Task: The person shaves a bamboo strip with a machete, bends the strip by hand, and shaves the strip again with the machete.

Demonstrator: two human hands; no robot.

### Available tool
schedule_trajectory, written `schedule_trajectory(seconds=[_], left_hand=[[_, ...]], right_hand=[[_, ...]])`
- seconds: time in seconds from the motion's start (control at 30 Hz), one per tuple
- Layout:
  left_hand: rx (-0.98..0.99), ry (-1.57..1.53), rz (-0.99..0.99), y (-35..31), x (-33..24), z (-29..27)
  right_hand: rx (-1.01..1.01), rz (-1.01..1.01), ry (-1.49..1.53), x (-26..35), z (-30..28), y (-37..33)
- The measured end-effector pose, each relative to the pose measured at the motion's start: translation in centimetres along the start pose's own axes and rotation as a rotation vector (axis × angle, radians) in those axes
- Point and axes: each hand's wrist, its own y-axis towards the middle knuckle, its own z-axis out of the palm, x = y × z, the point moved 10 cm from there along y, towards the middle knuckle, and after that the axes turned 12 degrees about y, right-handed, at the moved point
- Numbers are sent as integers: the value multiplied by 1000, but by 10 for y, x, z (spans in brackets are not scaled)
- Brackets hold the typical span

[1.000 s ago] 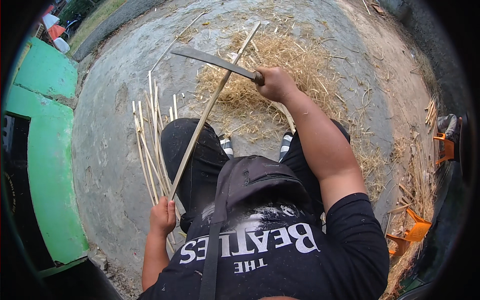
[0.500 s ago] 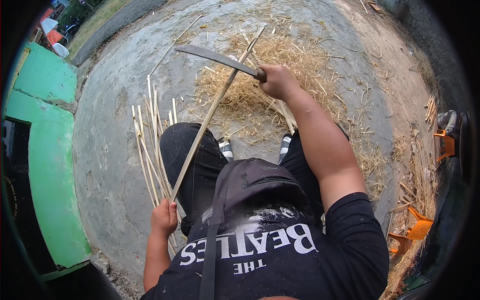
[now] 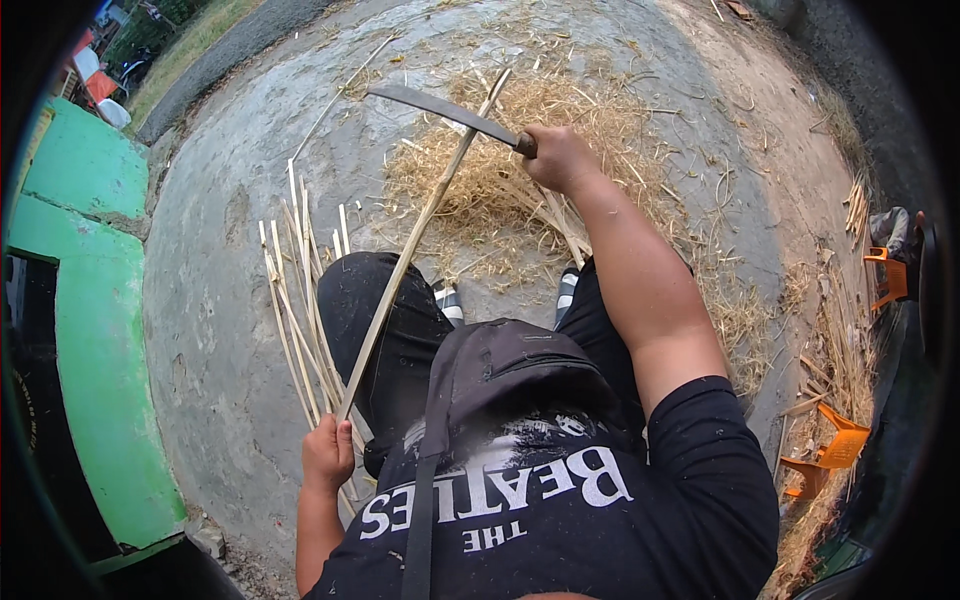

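My right hand (image 3: 560, 157) is closed round the wooden handle of a machete (image 3: 440, 108), whose long blade points left. The blade crosses the far part of a pale bamboo strip (image 3: 415, 235) and appears to touch it. My left hand (image 3: 328, 452) grips the near end of that strip beside my left knee. From there the strip slants up and away over my left thigh. Several more thin strips (image 3: 297, 320) lean or lie to the left of my left leg, their near ends partly hidden behind my left hand.
Curly shavings (image 3: 560, 150) lie heaped on the grey concrete floor (image 3: 215, 330) beyond my feet. A green wall (image 3: 105, 350) stands at the left. Along the right side are orange plastic chairs (image 3: 843, 440) and a pile of strips (image 3: 845, 325). A dark bag (image 3: 520, 370) rests across my lap.
The machete has shifted slightly right and sits a little nearer the strip's far end. My left hand and the strip's near end have moved slightly toward me.
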Motion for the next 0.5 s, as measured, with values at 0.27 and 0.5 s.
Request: schedule_trajectory(seconds=[0.27, 0.5], left_hand=[[-20, 49, 35, -6, 15, -27], [-14, 136, -2, -15, 35, -36]], right_hand=[[128, -623, -232, 87, 37, -42], [4, 180, -39, -23, -8, -13]])
